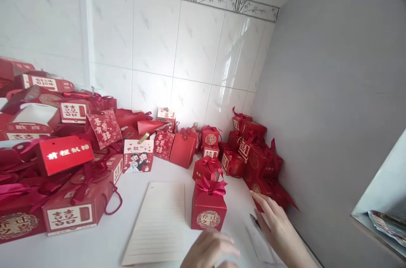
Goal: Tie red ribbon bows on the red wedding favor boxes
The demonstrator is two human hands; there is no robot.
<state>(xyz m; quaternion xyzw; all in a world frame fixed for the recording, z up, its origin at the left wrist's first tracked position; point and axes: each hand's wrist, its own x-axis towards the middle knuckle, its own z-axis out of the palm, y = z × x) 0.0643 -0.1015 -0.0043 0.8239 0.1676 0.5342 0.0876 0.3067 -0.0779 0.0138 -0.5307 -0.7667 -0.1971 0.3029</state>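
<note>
A red gift box (208,211) with a pink ribbon bow and a round gold emblem stands upright on the white table (158,175). Just in front of it is my left hand (211,249), smeared by motion with its fingers bent; what it holds, if anything, is unclear. To the box's right, my right hand (274,221) has its fingers stretched toward the red boxes in the corner, its fingertips beside them. A dark pen (254,220) lies by its thumb. Left of the box lies a lined notepad (158,225) with no writing visible on its lines.
Many red gift boxes (72,213) are heaped at the left. More boxes (244,149) are stacked in the right corner by the grey wall. A white card box (138,158) with a cartoon couple stands behind the notepad. A clear packet (260,244) lies near my right wrist.
</note>
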